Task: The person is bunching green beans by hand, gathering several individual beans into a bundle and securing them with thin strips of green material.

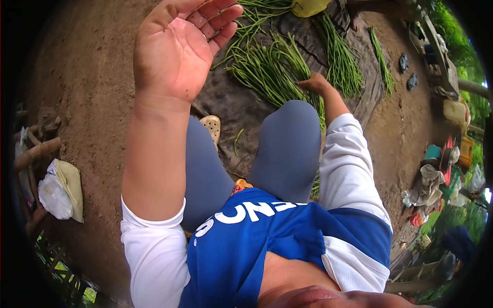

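My left hand (179, 57) is raised close to the camera, palm towards me, fingers slightly spread and nothing in it. The top edge of the picture cuts off part of it. Beyond my right knee, my right hand (316, 82) grips the near right side of a large bundle of yardlong beans (265, 71), thumb on top and other fingers mostly hidden. The bundle lies on a dark plastic sheet (246, 106). A second bundle of long beans (341, 57) lies to its right, and loose long beans (250, 19) spread behind my left hand.
A yellow-green plastic bag (310, 7) sits at the top. Another person's limb (385, 8) reaches in at top right, near a thin bean bunch (381, 61). Dark plastic scraps (412, 81) lie on bare soil. A sack (61, 190) is at left, mixed clutter (429, 183) at right.
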`<state>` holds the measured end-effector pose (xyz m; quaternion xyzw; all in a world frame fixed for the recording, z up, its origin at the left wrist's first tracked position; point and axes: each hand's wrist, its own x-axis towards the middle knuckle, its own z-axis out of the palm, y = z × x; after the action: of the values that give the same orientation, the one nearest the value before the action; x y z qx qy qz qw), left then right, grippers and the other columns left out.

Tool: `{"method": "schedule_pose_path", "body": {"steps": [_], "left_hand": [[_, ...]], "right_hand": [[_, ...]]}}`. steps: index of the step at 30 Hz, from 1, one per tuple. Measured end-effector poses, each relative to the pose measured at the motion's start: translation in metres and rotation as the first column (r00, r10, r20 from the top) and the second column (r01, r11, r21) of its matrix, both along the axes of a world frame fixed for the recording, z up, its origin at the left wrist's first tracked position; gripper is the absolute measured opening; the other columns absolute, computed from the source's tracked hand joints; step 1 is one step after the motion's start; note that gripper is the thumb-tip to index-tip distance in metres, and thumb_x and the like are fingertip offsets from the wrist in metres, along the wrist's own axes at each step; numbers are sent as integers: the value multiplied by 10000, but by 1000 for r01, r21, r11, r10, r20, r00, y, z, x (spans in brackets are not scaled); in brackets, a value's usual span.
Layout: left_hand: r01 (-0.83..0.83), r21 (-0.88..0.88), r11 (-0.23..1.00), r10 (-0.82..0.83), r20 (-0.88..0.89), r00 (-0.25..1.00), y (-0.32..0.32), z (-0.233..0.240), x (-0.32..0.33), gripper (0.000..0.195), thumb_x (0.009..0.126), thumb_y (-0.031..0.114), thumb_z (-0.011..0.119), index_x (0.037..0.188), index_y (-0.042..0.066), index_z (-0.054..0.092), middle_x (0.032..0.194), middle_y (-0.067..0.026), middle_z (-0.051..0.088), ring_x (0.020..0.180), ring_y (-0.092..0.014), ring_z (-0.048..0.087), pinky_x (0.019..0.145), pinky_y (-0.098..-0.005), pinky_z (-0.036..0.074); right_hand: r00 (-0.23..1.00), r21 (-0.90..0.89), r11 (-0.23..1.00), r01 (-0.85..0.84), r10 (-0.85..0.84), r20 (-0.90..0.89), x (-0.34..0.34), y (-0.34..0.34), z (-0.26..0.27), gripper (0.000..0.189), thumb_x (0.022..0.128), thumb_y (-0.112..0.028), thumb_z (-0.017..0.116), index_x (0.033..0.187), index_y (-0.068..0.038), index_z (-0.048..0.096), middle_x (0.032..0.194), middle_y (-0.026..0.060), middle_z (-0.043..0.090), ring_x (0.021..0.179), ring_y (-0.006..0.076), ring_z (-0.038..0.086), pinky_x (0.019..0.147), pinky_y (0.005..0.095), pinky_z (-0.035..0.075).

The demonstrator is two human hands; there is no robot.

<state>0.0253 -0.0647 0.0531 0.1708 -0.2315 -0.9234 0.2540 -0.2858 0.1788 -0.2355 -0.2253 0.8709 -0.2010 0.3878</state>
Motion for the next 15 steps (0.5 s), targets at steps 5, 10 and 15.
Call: {"method": "schedule_pose_path", "body": {"steps": [5, 10, 15], "left_hand": [[-26, 0, 1000, 26, -13, 1000, -1, -3, 3, 184, 789, 155, 569, 929, 49, 627, 951, -142, 682, 897, -264, 646, 826, -383, 500], [6, -68, 998, -4, 25, 1000, -7, -23, -10, 261, 848, 157, 582, 1055, -2, 579, 1123, -182, 626, 1076, -284, 589, 943, -393, 460], [194, -150, 969, -173, 141, 975, 24, -57, -40, 243, 793, 32, 623, 1020, 48, 538, 927, -87, 657, 835, -195, 639, 754, -334, 525]], "right_hand": [[976, 116, 993, -15, 40, -215, 13, -7, 66, 482, 663, -264, 814, 1043, -13, 655, 820, 79, 684, 705, 168, 631, 694, 299, 501], [920, 86, 988, -126, 149, -362, 4, 12, 98, 510, 632, -284, 775, 1071, -52, 654, 860, 123, 684, 778, 236, 650, 747, 334, 500], [810, 4, 998, -65, 55, -584, 16, 11, 149, 610, 637, -254, 719, 1211, -87, 595, 1004, 172, 682, 963, 309, 646, 862, 373, 483]]}}
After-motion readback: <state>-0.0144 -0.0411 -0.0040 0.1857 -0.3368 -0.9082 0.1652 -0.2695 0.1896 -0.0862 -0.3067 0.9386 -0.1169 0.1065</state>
